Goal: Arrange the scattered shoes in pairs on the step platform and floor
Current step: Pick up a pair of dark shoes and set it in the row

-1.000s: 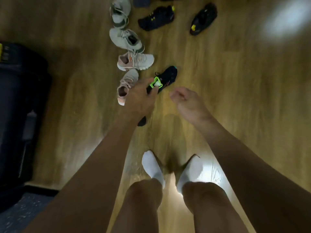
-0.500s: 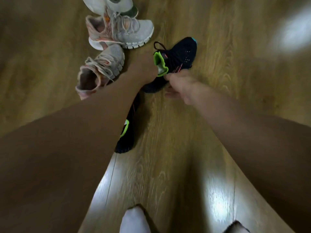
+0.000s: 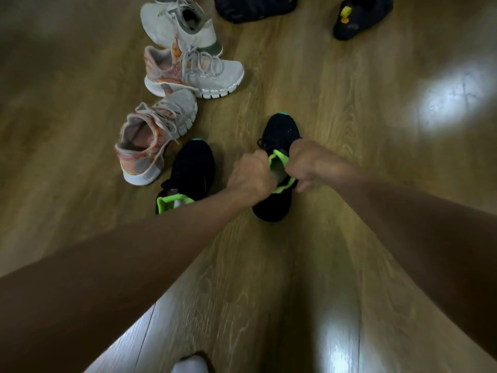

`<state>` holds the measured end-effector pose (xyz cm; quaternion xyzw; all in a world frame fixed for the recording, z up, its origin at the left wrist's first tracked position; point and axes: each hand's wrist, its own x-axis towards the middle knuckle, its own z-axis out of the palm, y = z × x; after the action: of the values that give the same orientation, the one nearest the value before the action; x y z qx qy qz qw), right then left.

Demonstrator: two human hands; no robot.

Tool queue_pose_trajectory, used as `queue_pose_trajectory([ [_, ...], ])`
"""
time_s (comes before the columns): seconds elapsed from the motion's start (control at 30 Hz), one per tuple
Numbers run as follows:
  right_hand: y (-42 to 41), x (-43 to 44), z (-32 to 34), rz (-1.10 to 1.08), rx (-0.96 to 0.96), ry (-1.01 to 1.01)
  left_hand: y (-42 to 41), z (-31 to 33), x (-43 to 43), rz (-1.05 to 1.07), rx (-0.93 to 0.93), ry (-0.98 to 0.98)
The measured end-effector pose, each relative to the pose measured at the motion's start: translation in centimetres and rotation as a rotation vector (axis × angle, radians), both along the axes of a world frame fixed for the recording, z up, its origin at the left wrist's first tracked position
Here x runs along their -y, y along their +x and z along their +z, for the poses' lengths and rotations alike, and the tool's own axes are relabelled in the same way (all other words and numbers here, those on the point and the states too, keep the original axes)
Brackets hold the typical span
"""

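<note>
A black shoe with a neon-green collar [image 3: 279, 130] stands on the wooden floor, toe pointing away from me. My left hand [image 3: 251, 176] grips the left side of its collar and my right hand [image 3: 306, 164] grips the right side. Its black and green mate [image 3: 188, 170] lies just to the left, heel partly hidden under my left forearm. Two pink-grey sneakers [image 3: 158, 135] [image 3: 193, 71] lie further left and behind. A white-grey sneaker [image 3: 177, 25] sits beyond them. The step platform is out of view.
Two black shoes with yellow details [image 3: 255, 8] [image 3: 360, 14] lie at the top edge. Bare wooden floor [image 3: 390, 117] stretches to the right with bright light reflections. The tip of my white sock [image 3: 189, 364] shows at the bottom.
Both hands have closed on the collar of the right black shoe, which now points straight away beside its mate. The view has drawn back a little, showing the far black shoes again.
</note>
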<state>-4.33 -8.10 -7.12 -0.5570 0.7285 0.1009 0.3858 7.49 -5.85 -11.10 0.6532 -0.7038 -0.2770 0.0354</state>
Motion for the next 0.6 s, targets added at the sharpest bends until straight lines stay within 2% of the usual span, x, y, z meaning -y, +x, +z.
queue_pose_trajectory([
  [0.13, -1.8, -2.3, 0.0, 0.185, -0.157, 0.22, -1.5, -0.5, -4.4, -0.036, -0.151, 0.079],
  [0.27, -2.2, -2.8, 1.0, 0.284, -0.168, 0.246, -0.5, 1.2, -5.1, -0.084, -0.265, 0.221],
  [0.33, -1.8, -2.6, 2.2, 0.385, -0.242, 0.229, 1.4, 2.4, -4.3, -0.169, -0.223, 0.194],
  [0.4, -0.6, -2.3, 3.6, 0.517, -0.372, 0.126, 4.0, 3.4, -3.6, -0.224, -0.061, 0.053],
  [0.47, 1.1, -2.0, 4.6, 0.606, -0.403, -0.115, 6.8, 4.0, -2.8, -0.188, 0.033, -0.084],
  [0.53, 3.9, -1.9, 5.3, 0.572, -0.26, -0.357, 9.3, 4.5, -2.1, -0.156, 0.056, -0.183],
  [0.57, 5.7, -2.1, 5.5, 0.533, -0.151, -0.4, 10.4, 4.6, -1.8, -0.145, 0.059, -0.221],
  [0.6, 7.7, -2.6, 5.5, 0.494, -0.034, -0.362, 11.6, 4.8, -1.6, -0.135, 0.069, -0.243],
])
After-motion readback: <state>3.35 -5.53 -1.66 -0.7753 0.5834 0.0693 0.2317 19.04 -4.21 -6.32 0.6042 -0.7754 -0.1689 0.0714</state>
